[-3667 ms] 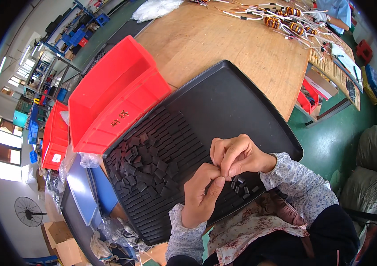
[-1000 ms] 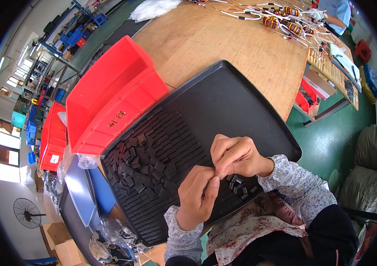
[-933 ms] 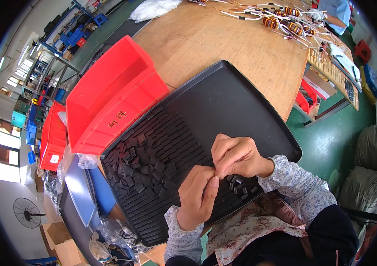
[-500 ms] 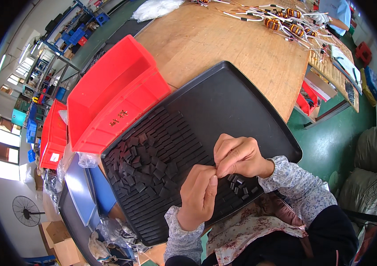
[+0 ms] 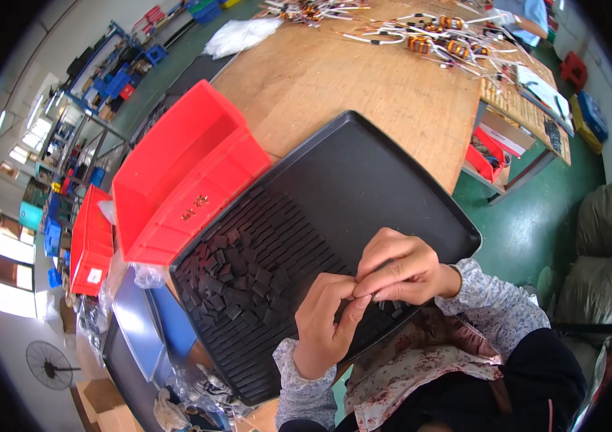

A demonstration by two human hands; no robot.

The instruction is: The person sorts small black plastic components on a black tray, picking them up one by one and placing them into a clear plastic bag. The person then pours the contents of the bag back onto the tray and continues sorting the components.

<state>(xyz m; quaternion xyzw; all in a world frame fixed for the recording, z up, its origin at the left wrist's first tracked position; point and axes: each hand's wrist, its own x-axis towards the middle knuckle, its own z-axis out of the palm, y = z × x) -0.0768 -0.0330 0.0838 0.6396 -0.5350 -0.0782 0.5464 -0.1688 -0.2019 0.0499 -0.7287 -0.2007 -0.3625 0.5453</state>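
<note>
A glossy red plastic bin [image 5: 176, 180] touches the ribbed black plastic tray's [image 5: 385, 173] left edge. Over the tray's near end, the left hand [image 5: 327, 324] and right hand [image 5: 399, 270] pinch fingertips together; anything held is hidden. Small flat dark rectangular tiles [image 5: 237, 277] lie scattered left of the hands, pointing various ways.

The tray [image 5: 363, 173] is black, with fine ribbing across its floor. The small flat pieces [image 5: 237, 277] on it are black to dark grey, matte. Beside it the bin [image 5: 176, 180] is bright red with a small gold mark on its front wall. The desk [image 5: 349, 72] is light brown wood. The coils [image 5: 435, 39] on its far side are orange-brown with white leads. The bag [image 5: 237, 36] is translucent white. Both sleeves [image 5: 493, 309] are pale grey-white with a small dark floral print. The apron [image 5: 421, 371] is cream with a red-brown floral pattern, over black cloth. The floor [image 5: 536, 223] is green. The far crates [image 5: 115, 79] are blue.
</note>
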